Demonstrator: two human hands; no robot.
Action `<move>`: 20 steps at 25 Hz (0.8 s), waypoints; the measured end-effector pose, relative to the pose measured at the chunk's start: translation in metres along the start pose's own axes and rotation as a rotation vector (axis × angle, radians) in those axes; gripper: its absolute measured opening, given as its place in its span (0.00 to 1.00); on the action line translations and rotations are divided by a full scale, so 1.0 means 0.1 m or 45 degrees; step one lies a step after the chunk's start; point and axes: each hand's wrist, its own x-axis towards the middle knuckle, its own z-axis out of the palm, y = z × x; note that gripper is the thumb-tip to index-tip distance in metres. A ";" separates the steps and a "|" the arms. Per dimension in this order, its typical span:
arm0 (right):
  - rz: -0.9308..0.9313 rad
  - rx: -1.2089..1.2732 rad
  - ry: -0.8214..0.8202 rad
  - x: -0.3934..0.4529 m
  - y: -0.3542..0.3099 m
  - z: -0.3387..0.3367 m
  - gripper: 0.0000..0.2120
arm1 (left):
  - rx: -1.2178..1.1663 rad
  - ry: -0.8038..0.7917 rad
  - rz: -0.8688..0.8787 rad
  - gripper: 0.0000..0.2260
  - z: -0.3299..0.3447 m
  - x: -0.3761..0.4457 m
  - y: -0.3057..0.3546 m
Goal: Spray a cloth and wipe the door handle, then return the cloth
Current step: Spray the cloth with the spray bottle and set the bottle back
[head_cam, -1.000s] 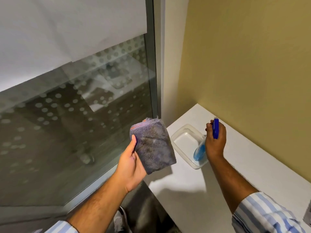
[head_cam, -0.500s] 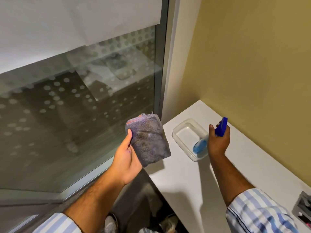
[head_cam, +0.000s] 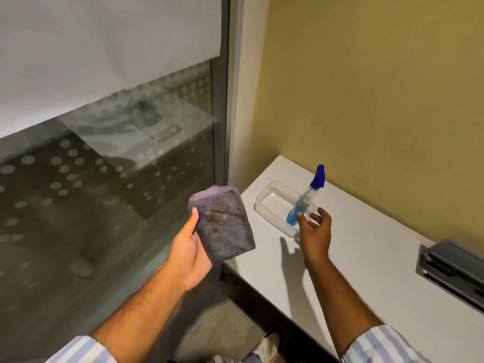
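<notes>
My left hand [head_cam: 187,248] holds a folded grey-purple cloth [head_cam: 224,226] up in front of the glass panel, thumb on its left edge. A clear spray bottle [head_cam: 305,199] with blue liquid and a blue nozzle stands tilted in a clear plastic tray [head_cam: 269,201] on the white counter. My right hand [head_cam: 315,231] hovers just in front of the bottle with fingers spread, holding nothing. No door handle is in sight.
The white counter [head_cam: 366,258] runs along a yellow wall [head_cam: 379,87]. A grey metal channel [head_cam: 453,268] sits at its right edge. A glass panel [head_cam: 104,192] with dotted frosting and a grey frame fills the left. Grey carpet and my shoes lie below.
My right hand has set the spray bottle down in the tray and let go of it, then drawn back a little. The cloth stays in my left hand.
</notes>
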 end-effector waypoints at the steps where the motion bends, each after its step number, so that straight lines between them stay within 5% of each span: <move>1: 0.023 0.023 -0.016 -0.28 -0.04 0.04 0.29 | 0.020 -0.008 -0.017 0.27 -0.04 -0.07 0.01; 5: 0.163 0.125 -0.339 -1.32 -0.23 0.22 0.11 | 0.119 -0.054 -0.087 0.28 -0.17 -0.36 -0.01; 11: 0.309 0.287 -0.872 -2.25 -0.53 0.34 0.26 | 0.200 -0.023 -0.007 0.30 -0.29 -0.85 -0.07; 20: 0.401 0.411 -1.417 -2.74 -0.47 0.15 0.22 | 0.134 0.254 0.267 0.32 -0.45 -1.81 -0.25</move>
